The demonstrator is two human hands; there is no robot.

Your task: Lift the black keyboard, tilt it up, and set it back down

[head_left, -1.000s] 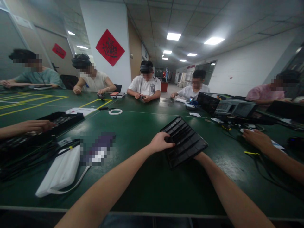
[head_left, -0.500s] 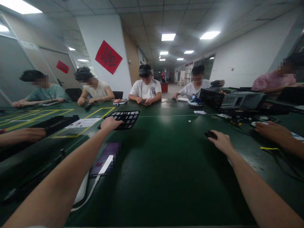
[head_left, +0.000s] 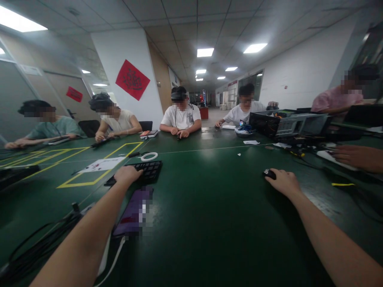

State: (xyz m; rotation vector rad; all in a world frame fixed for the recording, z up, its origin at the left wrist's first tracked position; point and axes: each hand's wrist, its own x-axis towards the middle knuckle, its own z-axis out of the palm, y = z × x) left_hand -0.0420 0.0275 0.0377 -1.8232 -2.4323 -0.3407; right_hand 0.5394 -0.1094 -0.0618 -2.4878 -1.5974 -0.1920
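Note:
My left hand (head_left: 127, 175) is closed on a black keyboard (head_left: 153, 170), the thumb over its top and the fingers hidden beneath or behind. The keyboard sits low at the table surface, its left end showing past my wrist. Off to the right, my right hand (head_left: 284, 181) is wrapped round a small black computer mouse (head_left: 269, 174) on the green tabletop. Below the keyboard lies a purple-screened phone (head_left: 131, 217) with a white cable plugged into it. A white ring (head_left: 149, 156) lies just behind the keyboard.
Black cables (head_left: 44, 239) lie at the left, beside my forearm. A printed sheet (head_left: 101, 164) lies within yellow tape (head_left: 80, 184). An open computer case (head_left: 287, 124) stands back right. Another person's hand (head_left: 356, 157) is at the right edge. Several people sit around the table.
The keyboard has come down from a tilted, raised position, with my left hand on it. The mouse has shifted slightly right and down. A neighbour's hand and long black object at the left have moved away.

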